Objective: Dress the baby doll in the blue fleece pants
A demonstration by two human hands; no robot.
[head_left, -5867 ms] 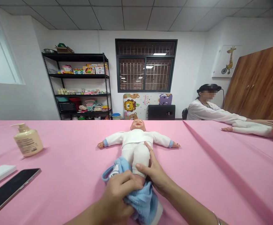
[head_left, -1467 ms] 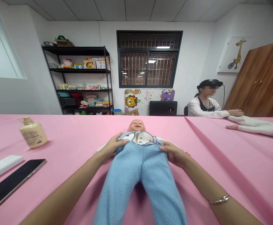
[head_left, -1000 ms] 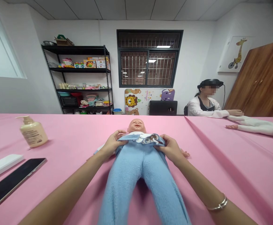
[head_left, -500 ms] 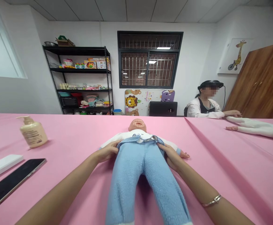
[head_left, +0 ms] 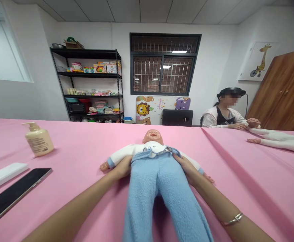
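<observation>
The pink-covered table (head_left: 263,188) filled the room in front of me, with the baby doll (head_left: 152,137) lying on its back at the middle of it, head away from me. Beyond the doll's head stood a barred window (head_left: 164,64), with black metal shelving (head_left: 86,84) full of boxes and folded cloth off to its left. To the right of the doll, a seated person (head_left: 225,114) in a dark headset had a hand at a second doll (head_left: 280,141) lying on the table. To the left of the doll were a pump bottle (head_left: 39,141), a white box (head_left: 3,174) and a black smartphone (head_left: 15,191).

The doll wore a white top (head_left: 134,150) and blue fleece trousers (head_left: 147,188), its legs pointing toward me. My left hand (head_left: 123,167) and right hand (head_left: 187,169) were apart, one at each side of the doll's waistband, touching it. I cannot tell if either was gripping. A silver bracelet (head_left: 232,219) sat on my right wrist.
</observation>
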